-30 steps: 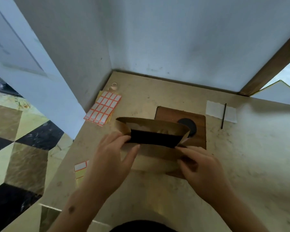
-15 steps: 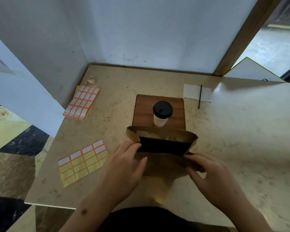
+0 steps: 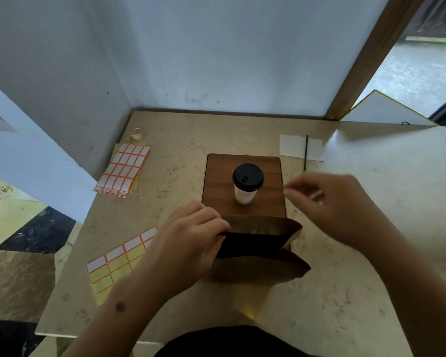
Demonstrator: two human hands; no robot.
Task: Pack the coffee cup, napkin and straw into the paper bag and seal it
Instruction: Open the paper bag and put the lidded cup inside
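Observation:
A brown paper bag [image 3: 263,269] stands open on the table in front of me, its dark mouth facing up. My left hand [image 3: 193,240] grips the bag's left rim. My right hand [image 3: 330,202] is blurred, off the bag and in the air to the right of the cup, fingers apart and holding nothing. The white coffee cup [image 3: 247,184] with a black lid stands upright on a wooden board [image 3: 216,181] just behind the bag. A white napkin [image 3: 292,146] lies at the back right with a thin black straw [image 3: 306,153] across it.
One sheet of orange-edged labels [image 3: 124,169] lies at the back left and another sheet [image 3: 119,261] at the near left by the table edge. A small roll of tape [image 3: 137,133] sits near the wall corner. Walls close the back and left; a wooden post [image 3: 366,60] rises at the back right.
My right hand has let go of the bag's right side and risen toward the cup. My left hand still holds the rim. The view has tilted up, showing more of the cup and table.

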